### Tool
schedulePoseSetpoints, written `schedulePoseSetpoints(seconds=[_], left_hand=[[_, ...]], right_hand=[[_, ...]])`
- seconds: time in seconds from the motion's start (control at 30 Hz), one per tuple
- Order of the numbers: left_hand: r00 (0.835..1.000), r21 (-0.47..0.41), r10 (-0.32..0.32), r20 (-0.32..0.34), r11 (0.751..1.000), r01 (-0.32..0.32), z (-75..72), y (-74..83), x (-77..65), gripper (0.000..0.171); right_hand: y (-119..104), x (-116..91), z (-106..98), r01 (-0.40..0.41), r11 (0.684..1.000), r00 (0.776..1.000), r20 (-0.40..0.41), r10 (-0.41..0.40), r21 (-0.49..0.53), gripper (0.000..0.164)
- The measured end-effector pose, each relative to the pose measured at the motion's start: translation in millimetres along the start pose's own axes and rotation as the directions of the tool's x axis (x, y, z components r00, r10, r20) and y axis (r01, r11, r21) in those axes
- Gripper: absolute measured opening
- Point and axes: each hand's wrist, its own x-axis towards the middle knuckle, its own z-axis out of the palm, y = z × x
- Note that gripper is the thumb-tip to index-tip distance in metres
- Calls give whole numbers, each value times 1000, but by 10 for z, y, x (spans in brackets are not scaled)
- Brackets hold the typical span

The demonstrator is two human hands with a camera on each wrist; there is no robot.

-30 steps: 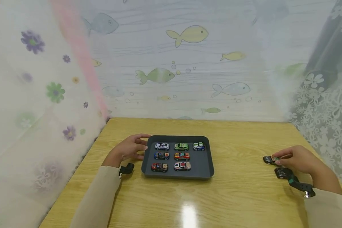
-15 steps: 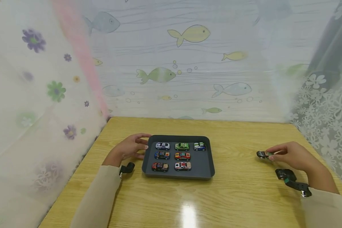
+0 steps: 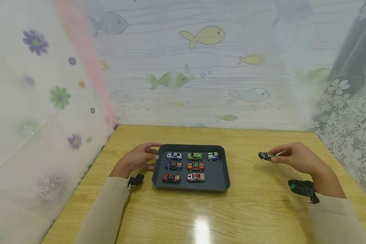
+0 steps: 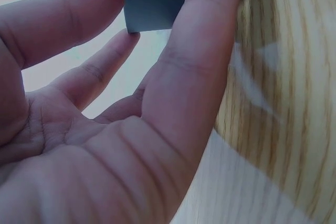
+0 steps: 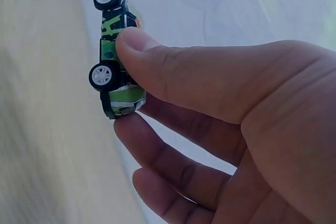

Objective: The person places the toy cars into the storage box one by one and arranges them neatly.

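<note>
My left hand (image 3: pixel 141 157) is at the left side of the dark grey tray (image 3: pixel 224 185), its thumb and fingers holding the wall. In the left wrist view the fingertips meet the tray's corner (image 4: pixel 152 6). Inside the tray stand several toy cars, among them a white one (image 3: pixel 174 156), a green one (image 3: pixel 195 156) and a red-and-yellow one (image 3: pixel 196 167). To the right of the tray, my right hand (image 3: pixel 296 157) pinches a black and green toy car (image 5: pixel 113 51) above the table. Its thumb presses the car's side; the fingers behind are partly hidden.
The wooden table (image 3: pixel 247 210) runs back to a fish-print curtain (image 3: pixel 207 78). Flowered curtains hang on both sides. A black wrist camera (image 3: pixel 302 187) sits below the right hand, another (image 3: pixel 136 180) near the left.
My right hand has lifted the black and green toy car off the table at the right and moved it left toward the tray. The left hand and tray stay in place.
</note>
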Motion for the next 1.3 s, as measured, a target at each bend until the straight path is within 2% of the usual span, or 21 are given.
schedulePoseSetpoints(seconds=[0.53, 0.8, 1.0, 1.3], left_hand=[[1000, -1, 2, 15, 1000, -2, -26, 20, -9, 60], [999, 4, 14, 31, 1000, -14, -21, 14, -21, 61], [1000, 7, 13, 25, 1000, -13, -13, 30, -18, 61], [1000, -13, -2, 3, 1000, 2, 7, 47, -38, 61]], right_hand=[[-518, 272, 20, 61, 997, 998, -35, -59, 54, 26], [-776, 350, 117, 103, 994, 992, -77, -101, 25, 22], [-846, 437, 240, 148, 989, 985, -92, -147, 6, 20], [-888, 560, 458, 168, 983, 985, -53, -164, 78, 22]])
